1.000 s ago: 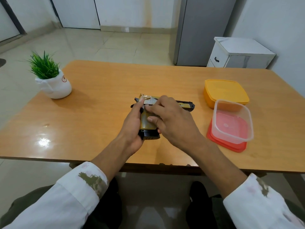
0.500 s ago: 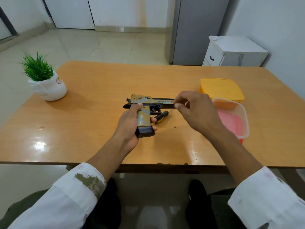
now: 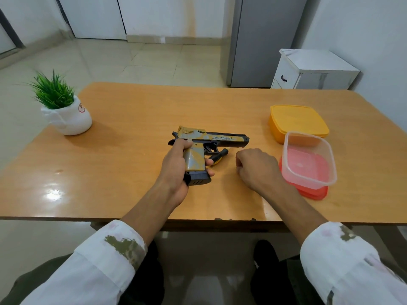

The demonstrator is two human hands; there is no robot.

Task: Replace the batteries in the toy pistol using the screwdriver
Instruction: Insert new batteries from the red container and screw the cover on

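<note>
Since half a second ago: right hand (image 3: 256, 169) is off the muzzle end and has dropped back toward the near edge, now low over the tabletop (image 3: 110, 172) to the right of the screwdriver. The left hand and pistol have barely shifted

Near: white sleeves (image 3: 105, 260) with both forearms reaching in. Left hand (image 3: 176, 170) grips the handle of the toy pistol (image 3: 211, 137), fingers (image 3: 208, 162) wrapped round the front of the grip. The black base plate points at the camera and the barrel points right, side-on. The right hand's fingers are curled under the palm. Can't tell if they pinch something small or hold nothing

Screwdriver (image 3: 219, 156), black and yellow handle, lies on the tabletop just beyond the left fingertips, partly hidden by the pistol's trigger area. Nobody is holding it

Further right: a clear plastic container (image 3: 306, 134) standing on a red lid (image 3: 312, 193), with a closed yellow container (image 3: 297, 117) just behind it. Far left: a small potted plant (image 3: 66, 119). Beyond the tabletop: a white cabinet (image 3: 312, 71)

Step, my read: battery cover not open yet, driver about to be picked up

Risks:
- If the right hand has a screw and drops it on this glossy tabletop, it can roll off the near edge. The clear container beside the hand is the safer place for it
- The driver is tucked behind the pistol, so reaching for it blind may nudge it or catch the trigger guard
- The pistol is held in one hand only. With driver torque it may twist, so the tip slips out and chews the screw head. Lay it flat first
- The forearm is close to the clear container, so a wide swing could knock it off its lid
</note>
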